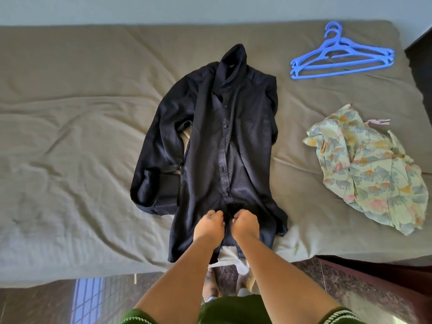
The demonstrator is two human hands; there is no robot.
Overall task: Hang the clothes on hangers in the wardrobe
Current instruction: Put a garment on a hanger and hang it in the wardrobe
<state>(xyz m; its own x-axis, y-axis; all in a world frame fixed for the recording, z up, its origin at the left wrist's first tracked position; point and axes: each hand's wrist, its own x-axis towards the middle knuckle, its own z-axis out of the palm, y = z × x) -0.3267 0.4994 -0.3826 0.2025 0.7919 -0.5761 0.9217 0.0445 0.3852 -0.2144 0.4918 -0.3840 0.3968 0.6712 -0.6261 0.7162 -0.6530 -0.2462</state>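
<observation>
A dark navy button shirt [217, 141] lies flat on the bed, collar away from me, front placket up, its left sleeve folded over. My left hand [209, 224] and my right hand [245, 224] sit side by side at the lower end of the placket, fingers curled into the cloth on either side of the button line. Blue plastic hangers [343, 53] lie stacked at the far right of the bed. A crumpled floral garment [371, 169] lies to the right of the shirt.
The bed is covered by a wrinkled olive-grey sheet [70, 136]. A light cloth [230, 254] peeks out under the shirt's hem at the bed's near edge. Dark furniture [420, 64] stands at the far right. Polished stone floor [339, 284] lies below.
</observation>
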